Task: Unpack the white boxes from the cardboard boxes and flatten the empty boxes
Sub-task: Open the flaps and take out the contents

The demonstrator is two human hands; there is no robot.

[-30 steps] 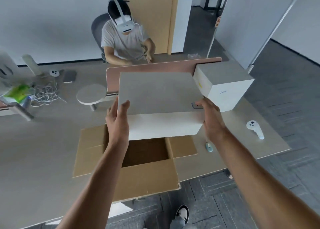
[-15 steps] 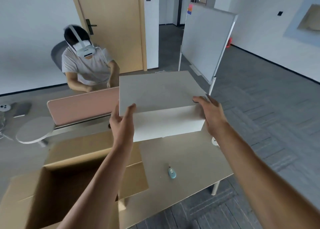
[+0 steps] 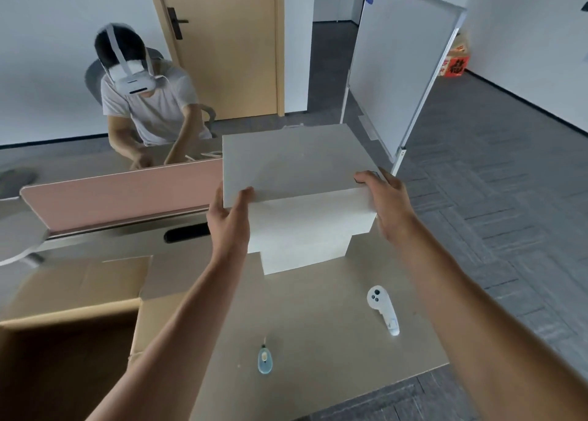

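2 hands hold 1 white box (image 3: 296, 163): the left hand (image 3: 229, 220) grips its near left corner, the right hand (image 3: 386, 204) its right side. It seems to rest on 1 more white box (image 3: 302, 252) on the table (image 3: 318, 341). 1 open cardboard box (image 3: 70, 325) sits at the left.
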